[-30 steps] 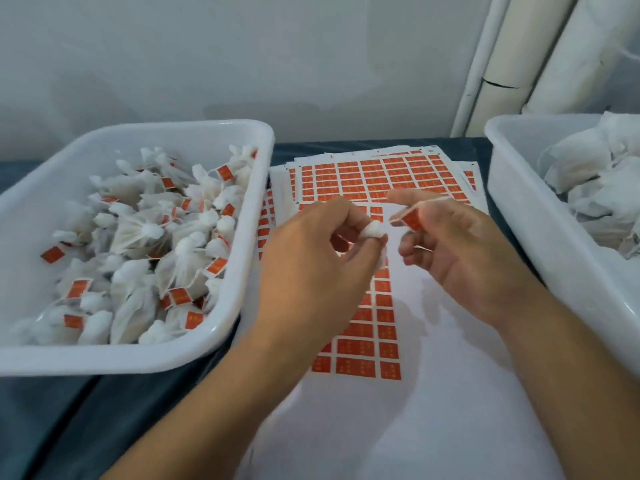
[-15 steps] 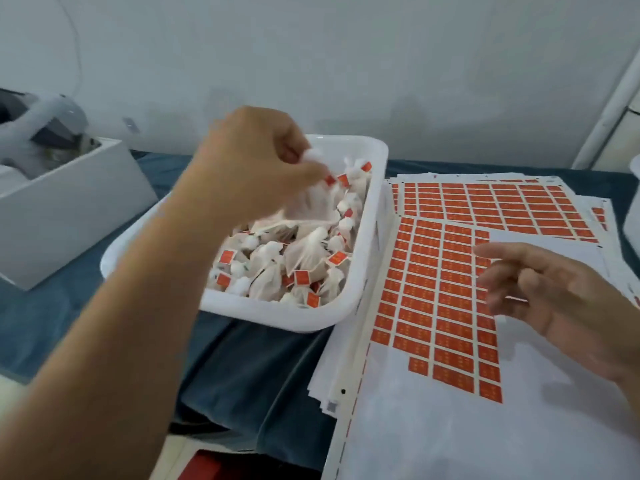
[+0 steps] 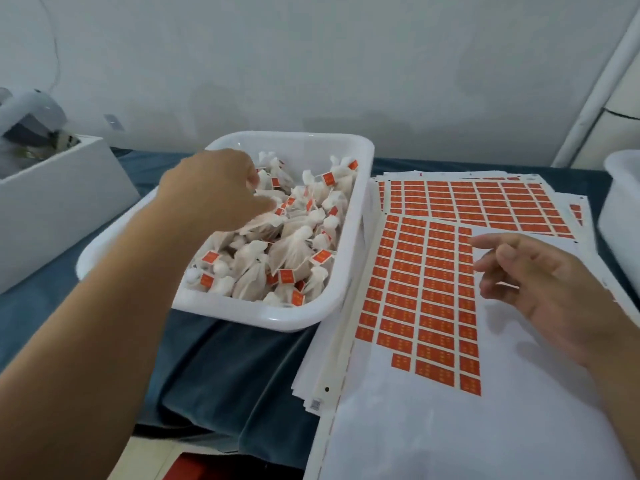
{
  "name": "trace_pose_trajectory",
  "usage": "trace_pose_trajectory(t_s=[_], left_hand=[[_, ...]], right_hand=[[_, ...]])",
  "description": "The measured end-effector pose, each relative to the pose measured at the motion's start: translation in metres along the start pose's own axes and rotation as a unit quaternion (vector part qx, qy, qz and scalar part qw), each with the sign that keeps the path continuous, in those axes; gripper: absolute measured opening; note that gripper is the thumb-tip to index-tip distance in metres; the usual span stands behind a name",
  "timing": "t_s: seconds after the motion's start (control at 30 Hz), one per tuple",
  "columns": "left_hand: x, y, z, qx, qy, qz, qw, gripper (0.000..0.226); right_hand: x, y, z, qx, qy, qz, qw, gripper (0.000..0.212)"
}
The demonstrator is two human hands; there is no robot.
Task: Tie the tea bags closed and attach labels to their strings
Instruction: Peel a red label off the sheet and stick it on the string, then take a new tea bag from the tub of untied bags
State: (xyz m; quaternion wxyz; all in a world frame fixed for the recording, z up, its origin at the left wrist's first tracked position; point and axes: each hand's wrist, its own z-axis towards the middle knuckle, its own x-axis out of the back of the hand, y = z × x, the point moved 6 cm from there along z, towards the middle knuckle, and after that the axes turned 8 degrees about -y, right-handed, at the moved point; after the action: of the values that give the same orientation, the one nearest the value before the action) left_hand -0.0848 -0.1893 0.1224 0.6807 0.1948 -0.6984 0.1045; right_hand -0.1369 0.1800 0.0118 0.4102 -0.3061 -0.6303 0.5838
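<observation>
Left hand (image 3: 216, 188) reaching forearm-first over the white bin (image 3: 363, 216), knuckles up, fingers curled down among the tied tea bags (image 3: 287, 251) heaped inside; possibly pinching one, grip hidden. Right hand (image 3: 540, 282) hovering palm-down over the label sheet (image 3: 422, 289) on the surface, fingers spread, holding nothing.

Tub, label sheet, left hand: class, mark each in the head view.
Tub (image 3: 365, 216), head view, bare right rim.
Label sheet (image 3: 429, 289), head view, middle of orange label block.
Left hand (image 3: 211, 188), head view, back of hand.
</observation>
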Motion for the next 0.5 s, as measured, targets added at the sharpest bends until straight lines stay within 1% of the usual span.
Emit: trace_pose_trajectory(t_s=[0.07, 0.13, 0.17, 0.23, 0.3, 0.37, 0.43, 0.5], left_hand=[[0.014, 0.039, -0.027, -0.071, 0.084, -0.031, 0.993, 0.026], [0.023, 0.088, -0.067, -0.168, 0.163, -0.097, 0.967, 0.023], [0.020, 0.112, -0.088, -0.215, 0.173, -0.126, 0.953, 0.025], [-0.003, 0.159, -0.116, -0.304, 0.132, -0.147, 0.932, 0.039], [-0.046, 0.199, -0.126, -0.355, 0.054, -0.114, 0.927, 0.048], [-0.092, 0.222, -0.119, -0.369, -0.022, -0.071, 0.926, 0.047], [-0.128, 0.224, -0.100, -0.359, -0.087, -0.050, 0.928, 0.041], [-0.151, 0.215, -0.078, -0.348, -0.115, -0.037, 0.930, 0.035]], right_hand=[[0.004, 0.005, 0.000, -0.007, 0.030, -0.002, 1.000, 0.043], [0.009, 0.012, 0.001, -0.025, 0.072, -0.015, 0.997, 0.037], [0.012, 0.016, 0.002, -0.035, 0.101, -0.026, 0.994, 0.035], [0.022, 0.023, 0.002, -0.046, 0.178, -0.040, 0.982, 0.031], [0.032, 0.026, 0.001, -0.038, 0.242, -0.043, 0.969, 0.029], [0.039, 0.024, 0.001, -0.021, 0.273, -0.051, 0.960, 0.029], [0.044, 0.013, 0.000, -0.003, 0.296, -0.065, 0.953, 0.031], [0.049, -0.007, -0.001, 0.035, 0.320, -0.089, 0.942, 0.029]])
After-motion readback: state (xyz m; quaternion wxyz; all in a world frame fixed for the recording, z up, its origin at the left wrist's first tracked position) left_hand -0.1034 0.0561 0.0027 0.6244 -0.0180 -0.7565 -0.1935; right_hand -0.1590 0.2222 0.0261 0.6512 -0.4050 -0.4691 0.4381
